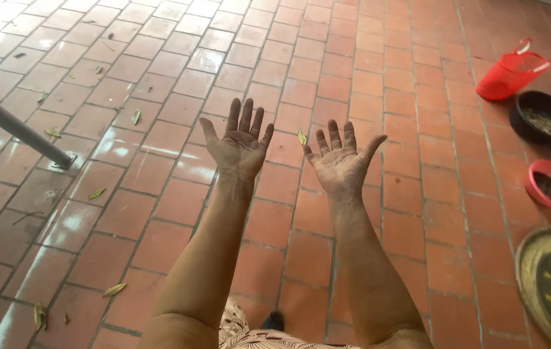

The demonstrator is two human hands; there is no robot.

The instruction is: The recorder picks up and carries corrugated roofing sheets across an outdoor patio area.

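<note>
Left hand (240,143), right hand (340,161), empty, palms up, fingers pointing forward

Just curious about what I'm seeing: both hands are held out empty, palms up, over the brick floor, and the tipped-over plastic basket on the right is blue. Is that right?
Not quite. The head view shows the tipped-over basket is red, not blue. The rest holds: the left hand and right hand are held out empty, palms up, over the brick floor.

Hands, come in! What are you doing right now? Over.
Left hand open, palm up, empty. Right hand the same, dusty. Nearest thing: a dry leaf on the brick floor between them. Bowls and red basket far right, untouched.
</note>
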